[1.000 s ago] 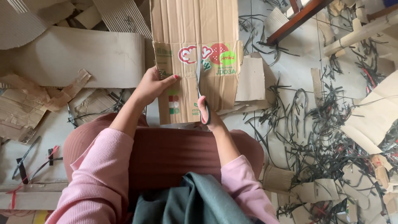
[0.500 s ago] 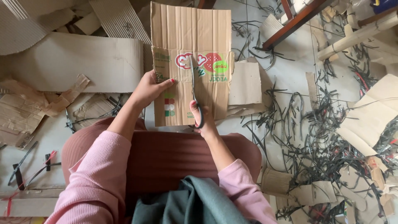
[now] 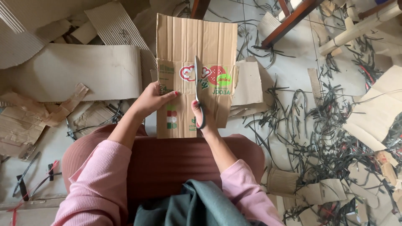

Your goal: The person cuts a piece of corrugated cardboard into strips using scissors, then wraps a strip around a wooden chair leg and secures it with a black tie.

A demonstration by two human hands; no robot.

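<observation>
We hold a printed cardboard sheet [image 3: 194,62] upright over our lap, scrap cardboard pieces [image 3: 79,71] littering the floor [image 3: 293,71]. Our left hand [image 3: 153,100] pinches the sheet's left edge; our right hand [image 3: 201,117] is clamped on scissors [image 3: 197,90], blades up the sheet's middle.

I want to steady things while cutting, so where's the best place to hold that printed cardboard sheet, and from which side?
Probably its left edge, near mid-height, coming in from the left. The printed cardboard sheet stands upright over the lap, and the scissors in the right hand run up its middle, so the left half is free. The left hand already pinches there, thumb on the front, clear of the blades.
</observation>
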